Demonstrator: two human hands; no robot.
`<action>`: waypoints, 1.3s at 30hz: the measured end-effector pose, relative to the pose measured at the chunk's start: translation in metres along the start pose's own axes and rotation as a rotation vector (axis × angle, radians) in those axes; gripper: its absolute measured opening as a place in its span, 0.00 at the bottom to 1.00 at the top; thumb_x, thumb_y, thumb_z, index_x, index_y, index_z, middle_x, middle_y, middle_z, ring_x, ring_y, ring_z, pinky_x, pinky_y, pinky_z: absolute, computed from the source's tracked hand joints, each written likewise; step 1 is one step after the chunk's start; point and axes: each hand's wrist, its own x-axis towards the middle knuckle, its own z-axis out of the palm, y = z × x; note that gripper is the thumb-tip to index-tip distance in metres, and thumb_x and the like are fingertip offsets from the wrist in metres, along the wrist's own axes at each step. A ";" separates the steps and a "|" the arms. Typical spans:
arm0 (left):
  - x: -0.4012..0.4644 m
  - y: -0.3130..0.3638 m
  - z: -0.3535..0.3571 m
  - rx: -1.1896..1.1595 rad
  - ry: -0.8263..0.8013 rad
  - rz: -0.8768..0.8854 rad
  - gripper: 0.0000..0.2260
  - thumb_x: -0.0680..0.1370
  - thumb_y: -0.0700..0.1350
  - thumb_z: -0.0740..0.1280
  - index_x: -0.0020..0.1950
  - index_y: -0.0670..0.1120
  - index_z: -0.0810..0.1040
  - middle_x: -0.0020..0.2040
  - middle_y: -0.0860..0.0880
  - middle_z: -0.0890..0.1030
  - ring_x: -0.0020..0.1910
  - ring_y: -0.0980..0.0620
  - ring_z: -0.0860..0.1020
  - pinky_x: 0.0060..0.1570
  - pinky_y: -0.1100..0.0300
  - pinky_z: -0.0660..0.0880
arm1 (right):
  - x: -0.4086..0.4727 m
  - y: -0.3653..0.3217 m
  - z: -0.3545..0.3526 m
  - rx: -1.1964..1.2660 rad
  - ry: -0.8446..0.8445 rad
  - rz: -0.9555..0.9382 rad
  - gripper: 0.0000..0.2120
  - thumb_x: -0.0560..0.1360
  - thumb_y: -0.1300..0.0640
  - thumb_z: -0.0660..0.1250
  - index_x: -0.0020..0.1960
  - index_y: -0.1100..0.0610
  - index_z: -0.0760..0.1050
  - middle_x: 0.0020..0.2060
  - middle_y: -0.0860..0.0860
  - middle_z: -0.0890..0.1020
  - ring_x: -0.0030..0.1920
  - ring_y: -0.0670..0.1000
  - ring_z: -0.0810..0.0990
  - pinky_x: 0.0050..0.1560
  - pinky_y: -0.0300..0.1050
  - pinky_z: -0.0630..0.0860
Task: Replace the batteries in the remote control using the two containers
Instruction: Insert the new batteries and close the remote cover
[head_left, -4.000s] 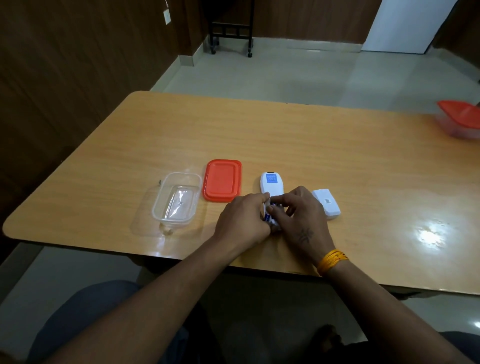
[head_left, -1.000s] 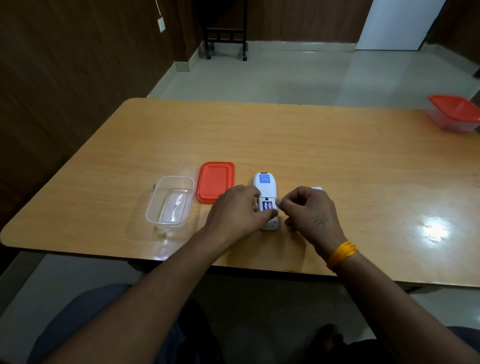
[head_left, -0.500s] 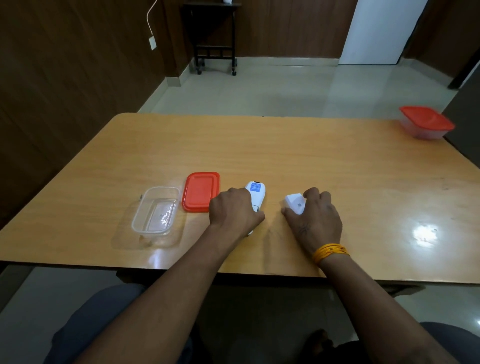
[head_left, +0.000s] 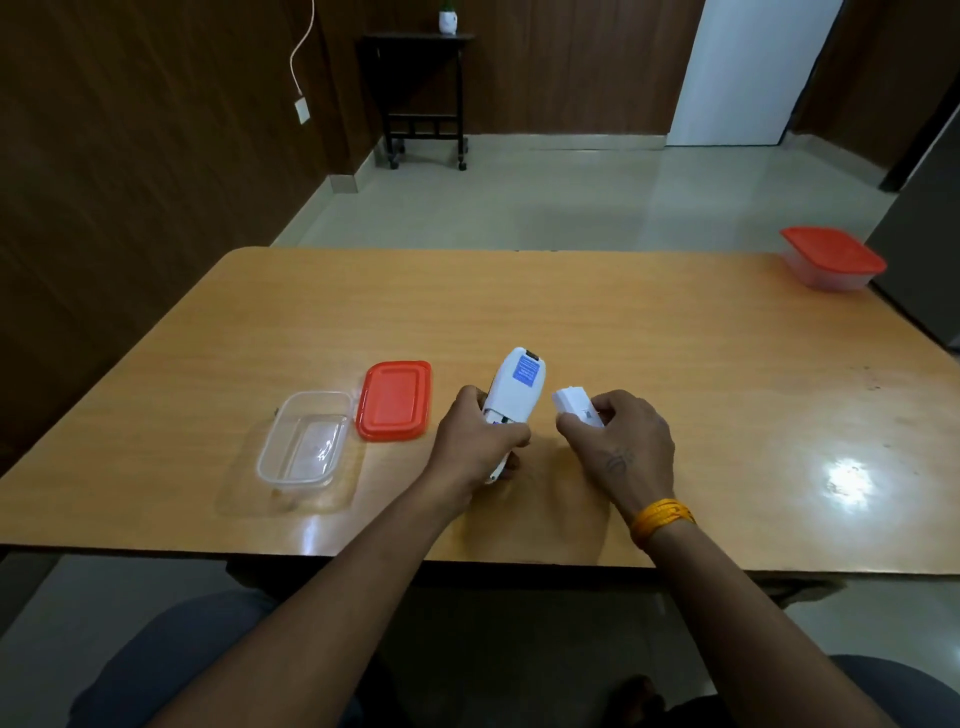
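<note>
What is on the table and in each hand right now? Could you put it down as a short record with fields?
left hand: grip on the white remote, back side up, tilted off the table
right hand: grip on the white battery cover
open container: clear, looks empty
loose red lid: flat beside the open container
closed container: red lid on, far right corner
batteries: barely visible under the left hand

White remote (blue label), red lid
</note>
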 end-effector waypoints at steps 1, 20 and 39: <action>-0.001 0.002 0.000 -0.125 -0.026 -0.029 0.18 0.74 0.38 0.73 0.61 0.45 0.73 0.48 0.43 0.81 0.33 0.47 0.79 0.32 0.57 0.78 | -0.004 -0.006 -0.002 0.040 0.004 -0.020 0.16 0.71 0.44 0.74 0.51 0.55 0.82 0.47 0.51 0.84 0.46 0.53 0.79 0.43 0.45 0.69; -0.016 0.012 0.003 -0.818 -0.119 -0.067 0.30 0.85 0.66 0.53 0.55 0.42 0.80 0.50 0.44 0.82 0.46 0.44 0.81 0.52 0.46 0.78 | -0.063 -0.045 0.010 0.231 -0.078 -0.275 0.19 0.73 0.42 0.77 0.59 0.50 0.84 0.48 0.44 0.85 0.44 0.44 0.82 0.43 0.46 0.83; -0.032 0.011 0.013 -0.873 -0.174 -0.138 0.33 0.85 0.65 0.53 0.66 0.37 0.78 0.61 0.37 0.84 0.55 0.43 0.87 0.54 0.48 0.83 | -0.057 -0.034 0.006 0.306 -0.072 -0.255 0.15 0.70 0.43 0.78 0.51 0.52 0.85 0.48 0.41 0.84 0.46 0.43 0.84 0.40 0.38 0.81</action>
